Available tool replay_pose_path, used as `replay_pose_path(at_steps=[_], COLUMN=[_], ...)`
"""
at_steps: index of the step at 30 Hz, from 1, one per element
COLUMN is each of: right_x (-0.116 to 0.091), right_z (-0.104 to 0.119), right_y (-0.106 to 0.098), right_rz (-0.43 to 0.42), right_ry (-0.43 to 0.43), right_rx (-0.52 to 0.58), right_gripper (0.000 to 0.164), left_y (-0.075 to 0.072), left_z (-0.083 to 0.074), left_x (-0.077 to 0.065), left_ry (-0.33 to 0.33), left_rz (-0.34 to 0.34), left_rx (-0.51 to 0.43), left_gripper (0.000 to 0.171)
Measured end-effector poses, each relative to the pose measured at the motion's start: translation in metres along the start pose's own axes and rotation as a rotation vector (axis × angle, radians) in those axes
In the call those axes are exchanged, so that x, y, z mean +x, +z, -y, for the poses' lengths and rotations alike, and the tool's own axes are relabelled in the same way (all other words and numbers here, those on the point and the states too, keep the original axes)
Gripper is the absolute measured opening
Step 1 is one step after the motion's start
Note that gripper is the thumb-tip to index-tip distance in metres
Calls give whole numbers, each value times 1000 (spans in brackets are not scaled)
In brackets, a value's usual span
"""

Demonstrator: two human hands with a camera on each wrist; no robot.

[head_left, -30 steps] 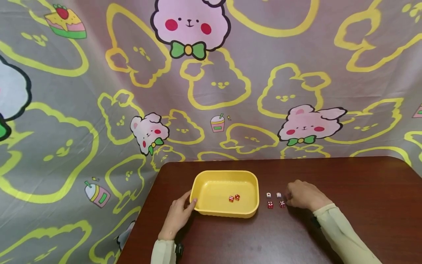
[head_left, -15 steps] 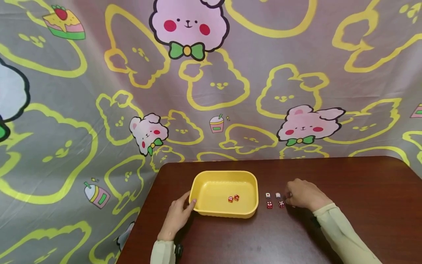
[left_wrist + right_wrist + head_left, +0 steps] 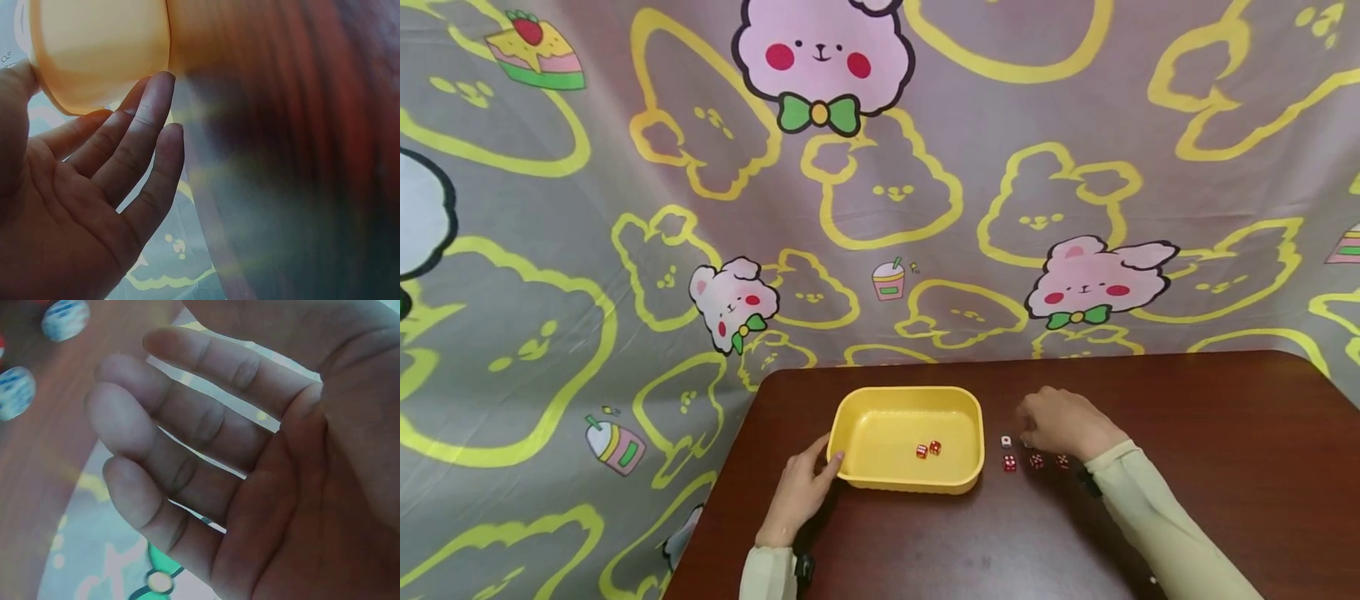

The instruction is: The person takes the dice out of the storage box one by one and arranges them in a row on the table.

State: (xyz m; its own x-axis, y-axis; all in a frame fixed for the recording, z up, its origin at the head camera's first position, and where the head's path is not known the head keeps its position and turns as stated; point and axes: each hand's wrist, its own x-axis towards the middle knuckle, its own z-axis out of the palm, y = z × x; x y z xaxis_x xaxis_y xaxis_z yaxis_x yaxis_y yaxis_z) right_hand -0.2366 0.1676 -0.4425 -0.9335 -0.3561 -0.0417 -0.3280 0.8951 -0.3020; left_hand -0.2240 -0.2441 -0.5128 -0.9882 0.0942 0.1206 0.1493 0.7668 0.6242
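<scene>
My left hand holds the yellow plastic tray at its near left corner, thumb over the rim and fingers outside. Two red dice lie inside the tray. To its right, three red dice form a row on the table. Behind them are a white die and another white die, mostly covered by my right hand. In the right wrist view the fingers are loosely bent with nothing between them, and white dice with blue pips appear blurred at upper left.
The dark brown wooden table has its far edge against a grey cartoon-print cloth, which also hangs along the left. A tiny white object shows beside the right sleeve.
My right hand has moved left and slightly away from me, off the right end of the red row, uncovering a red die there and covering a white one. The left hand stays at the tray.
</scene>
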Motion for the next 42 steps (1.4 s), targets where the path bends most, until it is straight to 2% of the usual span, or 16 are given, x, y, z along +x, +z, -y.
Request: replay_pose_path(at_steps=[6, 12, 19, 25, 35, 42], right_x=[11, 26, 41, 49, 58, 66], right_z=[20, 43, 72, 92, 105, 109], right_y=[-7, -7, -7, -7, 4, 10], right_rz=[-32, -47, 2, -11, 33, 44], right_ry=[-75, -103, -140, -187, -186, -208], right_rx=[-11, -22, -60, -44, -18, -45], right_gripper=[16, 14, 10, 8, 12, 7], left_y=[2, 3, 0, -2, 1, 0], left_z=[2, 4, 1, -2, 0, -3], left_x=[-3, -4, -2, -2, -1, -1], left_ry=[-13, 0, 5, 13, 9, -6], left_rz=[18, -15, -20, -20, -13, -15], left_rx=[-17, -12, -18, -36, -30, -19], left_gripper=[46, 44, 46, 45, 47, 46])
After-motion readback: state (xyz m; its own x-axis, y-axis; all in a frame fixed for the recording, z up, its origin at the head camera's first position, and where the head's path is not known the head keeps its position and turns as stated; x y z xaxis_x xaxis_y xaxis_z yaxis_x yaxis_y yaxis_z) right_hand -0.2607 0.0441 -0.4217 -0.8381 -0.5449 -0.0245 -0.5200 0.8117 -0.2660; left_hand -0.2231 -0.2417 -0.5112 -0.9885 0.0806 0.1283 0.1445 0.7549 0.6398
